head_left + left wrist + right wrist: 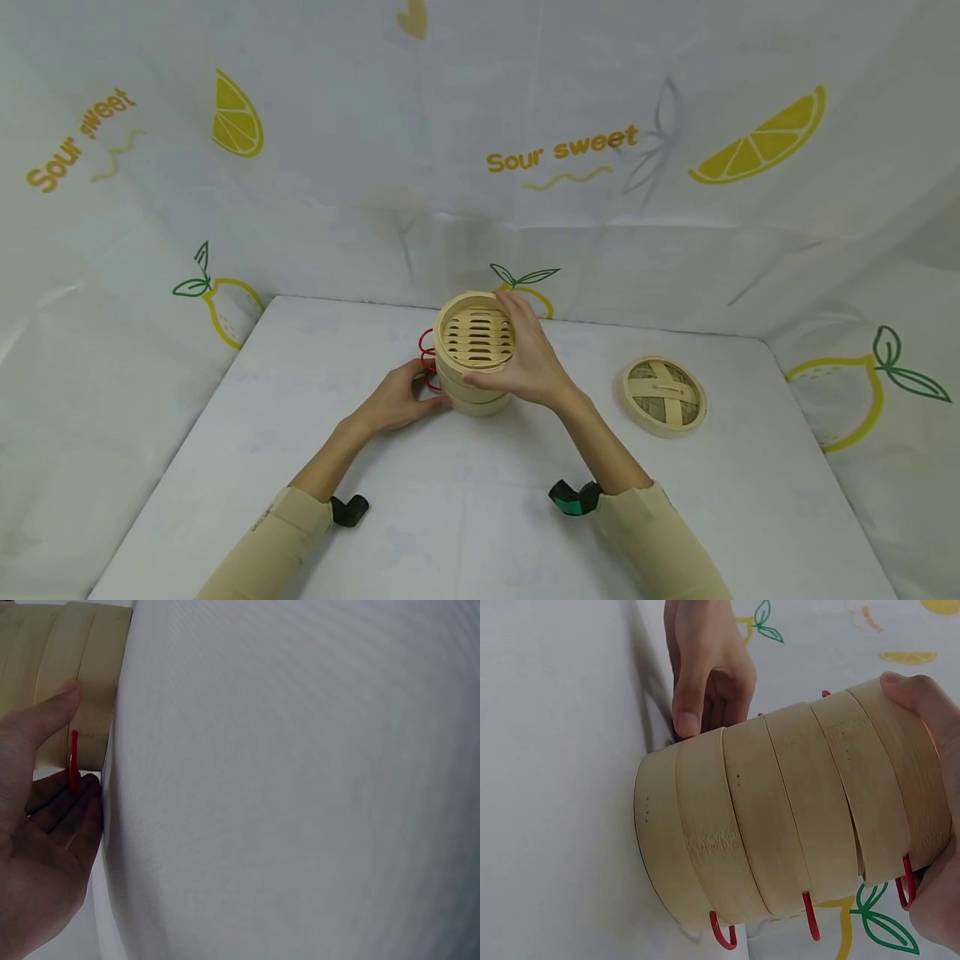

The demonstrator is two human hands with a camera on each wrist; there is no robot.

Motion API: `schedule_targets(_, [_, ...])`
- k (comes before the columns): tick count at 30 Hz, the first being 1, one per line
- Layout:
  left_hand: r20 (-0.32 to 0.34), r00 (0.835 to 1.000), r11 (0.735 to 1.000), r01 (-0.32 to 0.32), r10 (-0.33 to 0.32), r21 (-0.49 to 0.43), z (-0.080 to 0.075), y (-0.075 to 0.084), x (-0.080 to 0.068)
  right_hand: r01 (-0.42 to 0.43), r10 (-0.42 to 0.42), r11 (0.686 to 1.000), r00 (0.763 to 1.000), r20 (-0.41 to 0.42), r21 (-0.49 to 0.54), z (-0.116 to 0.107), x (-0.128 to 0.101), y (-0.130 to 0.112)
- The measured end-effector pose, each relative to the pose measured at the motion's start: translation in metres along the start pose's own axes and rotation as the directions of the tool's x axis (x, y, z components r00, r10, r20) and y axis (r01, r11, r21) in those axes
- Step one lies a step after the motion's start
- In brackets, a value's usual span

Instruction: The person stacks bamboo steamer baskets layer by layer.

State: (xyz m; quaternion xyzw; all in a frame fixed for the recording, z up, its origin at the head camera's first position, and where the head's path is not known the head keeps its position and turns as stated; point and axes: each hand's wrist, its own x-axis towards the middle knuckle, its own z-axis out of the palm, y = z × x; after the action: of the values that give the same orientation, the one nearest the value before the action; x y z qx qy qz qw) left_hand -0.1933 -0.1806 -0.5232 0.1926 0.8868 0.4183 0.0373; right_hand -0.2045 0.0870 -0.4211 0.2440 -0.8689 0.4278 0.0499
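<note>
A stack of round bamboo steamer baskets [757, 817] stands on the table, with red loop handles [810, 916] on its sides. My right hand [534, 358] grips the top basket [477, 336], whose slatted floor shows from above. In the right wrist view a thin dark gap shows under this top basket, so it sits slightly uneven there. My left hand [393, 398] holds the lower left side of the stack, its thumb [56, 712] on the bamboo wall and its bent fingers beside a red handle [73, 761]. The fingertips are partly hidden.
A round woven bamboo lid [663, 396] lies on the white table [465, 517] to the right of the stack. Behind the table hangs a white sheet [337, 208] printed with lemons and words.
</note>
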Motion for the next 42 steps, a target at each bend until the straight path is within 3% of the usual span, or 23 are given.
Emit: schedule_targets(42, [-0.012,1.000,0.999,0.012,-0.012,0.032,-0.0004,0.0028,-0.0028,-0.051,0.048,0.997,0.996,0.073,0.051,-0.0023,0.0038,0.0046])
